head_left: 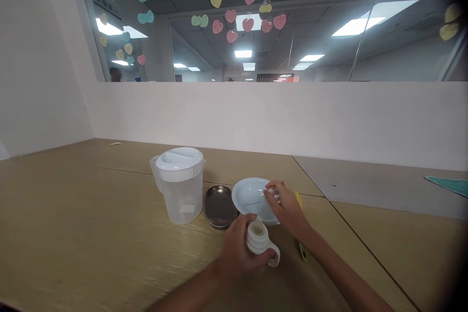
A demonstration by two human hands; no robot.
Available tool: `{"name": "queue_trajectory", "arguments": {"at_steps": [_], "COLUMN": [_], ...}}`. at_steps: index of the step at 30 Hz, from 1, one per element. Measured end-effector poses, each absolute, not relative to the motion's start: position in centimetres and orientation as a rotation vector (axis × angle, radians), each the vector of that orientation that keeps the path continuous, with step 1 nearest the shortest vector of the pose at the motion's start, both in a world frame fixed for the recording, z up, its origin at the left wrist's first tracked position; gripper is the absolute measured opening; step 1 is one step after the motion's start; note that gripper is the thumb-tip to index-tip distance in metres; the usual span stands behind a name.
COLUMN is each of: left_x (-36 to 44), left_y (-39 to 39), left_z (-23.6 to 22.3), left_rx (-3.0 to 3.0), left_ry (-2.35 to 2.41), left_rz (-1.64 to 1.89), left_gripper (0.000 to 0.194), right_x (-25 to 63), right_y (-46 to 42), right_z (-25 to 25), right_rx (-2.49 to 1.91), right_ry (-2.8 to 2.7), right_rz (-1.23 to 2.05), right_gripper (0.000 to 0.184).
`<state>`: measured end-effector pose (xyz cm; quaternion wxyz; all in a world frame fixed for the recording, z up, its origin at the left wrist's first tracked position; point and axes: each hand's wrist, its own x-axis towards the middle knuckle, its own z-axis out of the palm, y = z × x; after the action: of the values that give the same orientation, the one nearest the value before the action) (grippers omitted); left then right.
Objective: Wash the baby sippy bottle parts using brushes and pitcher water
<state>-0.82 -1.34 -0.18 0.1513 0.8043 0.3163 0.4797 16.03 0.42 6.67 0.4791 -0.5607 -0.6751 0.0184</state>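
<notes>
My left hand (pixel 237 246) is wrapped round a white baby bottle (pixel 260 240) with a teat on top and a side handle, held just above the wooden table (pixel 91 234). My right hand (pixel 288 207) reaches over a white bowl (pixel 248 195) and pinches a small clear object (pixel 272 194), perhaps a cap, above the bowl's right side. A yellow-green utensil (pixel 302 248) lies on the table, partly hidden under my right wrist.
A clear plastic pitcher (pixel 181 185) with a white lid stands left of the bowl. A round metal dish (pixel 219 207) lies between pitcher and bowl. A low white wall (pixel 292 117) with a window above it runs behind the table. A teal sheet (pixel 451 185) lies far right.
</notes>
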Motion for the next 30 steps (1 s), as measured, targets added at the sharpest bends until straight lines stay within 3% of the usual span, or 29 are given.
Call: {"name": "queue_trajectory", "arguments": {"at_steps": [9, 14, 18, 30], "left_x": [-0.9, -0.9, -0.8, -0.4], "left_y": [-1.1, -1.3, -1.8, -2.1], "left_z": [-0.3, 0.0, 0.2, 0.1], "left_rx": [2.418, 2.359, 2.233, 2.088], "left_ry": [0.913, 0.95, 0.992, 0.947], "left_rz": [1.365, 1.321, 1.34, 1.342], "left_gripper": [0.058, 0.061, 0.066, 0.077], "right_x": [17.1, 16.7, 14.8, 13.5], "right_y": [3.0, 1.0, -2.9, -5.0], "right_z": [1.8, 4.4, 7.8, 9.2], "right_rx": [-1.644, -1.427, -1.408, -1.559], "right_ry": [-2.103, -2.188, -2.199, -2.283], "right_rz": [-0.151, -0.187, 0.166, 0.08], "right_gripper": [0.029, 0.034, 0.047, 0.029]}}
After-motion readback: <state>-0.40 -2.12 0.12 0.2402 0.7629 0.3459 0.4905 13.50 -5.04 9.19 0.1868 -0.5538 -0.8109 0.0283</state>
